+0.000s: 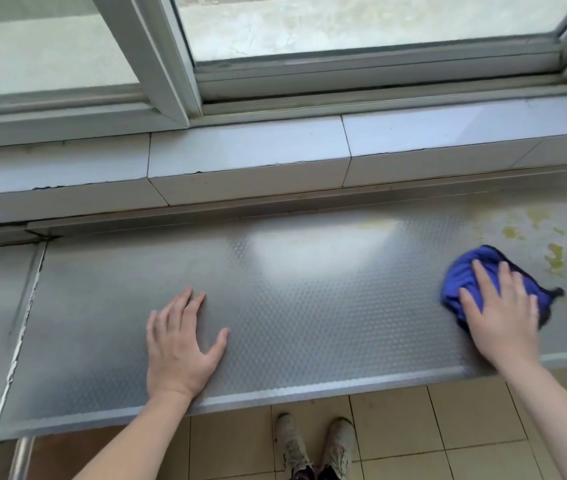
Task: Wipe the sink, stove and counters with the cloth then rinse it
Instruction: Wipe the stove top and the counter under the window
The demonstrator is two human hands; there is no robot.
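Head view. Cloth (462,282): blue, bunched, on textured metal counter (309,323), right portion, just beside yellow stains (553,259). Judged soft, light, limp; likely damp and prone to folding under itself; best pressed flat from above or gathered at the bunched middle. Right hand (500,313): fingers extended, pressing down on cloth. Left hand (179,344): fingers spread, flat on counter, holding nothing, well apart from cloth. Tiled sill (250,154) and window frame (379,64) behind. Shoes (313,445) on floor tiles below.

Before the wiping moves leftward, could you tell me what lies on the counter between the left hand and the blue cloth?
Nothing: the head view shows only bare dimpled counter between the left hand and the blue cloth.
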